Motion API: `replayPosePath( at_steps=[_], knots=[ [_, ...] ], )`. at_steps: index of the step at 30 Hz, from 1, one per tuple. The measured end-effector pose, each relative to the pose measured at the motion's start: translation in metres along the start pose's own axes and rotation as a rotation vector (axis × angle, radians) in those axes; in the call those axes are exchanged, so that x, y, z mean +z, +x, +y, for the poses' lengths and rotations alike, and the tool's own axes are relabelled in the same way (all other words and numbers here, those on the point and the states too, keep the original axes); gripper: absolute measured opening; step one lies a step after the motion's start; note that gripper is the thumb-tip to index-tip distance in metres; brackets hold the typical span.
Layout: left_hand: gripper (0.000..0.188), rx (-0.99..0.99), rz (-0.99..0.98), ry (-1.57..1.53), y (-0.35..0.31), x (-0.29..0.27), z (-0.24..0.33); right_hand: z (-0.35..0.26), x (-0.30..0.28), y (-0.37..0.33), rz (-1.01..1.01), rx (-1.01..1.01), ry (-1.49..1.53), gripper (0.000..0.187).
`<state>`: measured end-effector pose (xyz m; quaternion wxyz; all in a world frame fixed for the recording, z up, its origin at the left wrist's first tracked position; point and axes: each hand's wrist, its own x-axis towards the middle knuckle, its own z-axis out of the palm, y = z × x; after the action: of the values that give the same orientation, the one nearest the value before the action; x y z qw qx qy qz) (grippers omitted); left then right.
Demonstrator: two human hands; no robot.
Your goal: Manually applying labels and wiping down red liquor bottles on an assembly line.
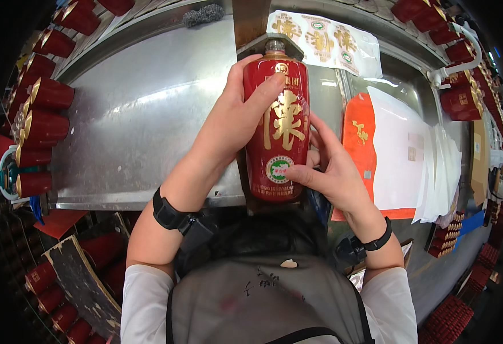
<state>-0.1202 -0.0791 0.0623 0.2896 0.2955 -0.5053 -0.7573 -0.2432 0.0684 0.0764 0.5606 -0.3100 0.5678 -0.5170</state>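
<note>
A glossy red bottle point(285, 126) with gold characters lies between my hands, its neck away from me. Its neck end is bare of any cap. My left hand point(231, 117) grips the upper left side, thumb across the front and fingers along the edge. On the lower right side is my right hand point(338, 169), its thumb touching a round green-and-white sticker point(279, 169) near the base. The right fingers curl partly out of sight beside the bottle. Behind the neck stands a dark angled metal support point(252, 47).
A printed sheet of gold labels point(320, 41) lies beyond the bottle. To the right are stacked white and orange papers point(397, 149). Red bottles point(45, 117) line the left side, and more red bottles point(460, 103) stand right, by a white pipe point(470, 43). A grey scouring pad point(203, 15) rests on the far ledge.
</note>
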Motion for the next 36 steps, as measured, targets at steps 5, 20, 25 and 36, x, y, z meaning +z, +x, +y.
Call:
replayPosePath(
  at_steps=[5,20,25,36],
  knots=[
    [0.073,0.015,-0.017,-0.092,0.003,-0.009,-0.005,-0.001,-0.004,0.003,-0.013,-0.048,0.046,0.083],
    [0.064,0.055,-0.086,-0.09,-0.03,0.0,-0.01,-0.004,-0.01,0.004,-0.068,-0.076,-0.044,0.089],
    [0.063,0.068,-0.084,-0.093,-0.031,0.002,-0.01,-0.003,-0.012,0.005,-0.073,-0.087,-0.064,0.09],
    [0.064,0.111,0.007,0.077,-0.031,-0.001,-0.018,-0.004,-0.015,0.007,-0.105,-0.082,-0.055,0.088]
  ],
)
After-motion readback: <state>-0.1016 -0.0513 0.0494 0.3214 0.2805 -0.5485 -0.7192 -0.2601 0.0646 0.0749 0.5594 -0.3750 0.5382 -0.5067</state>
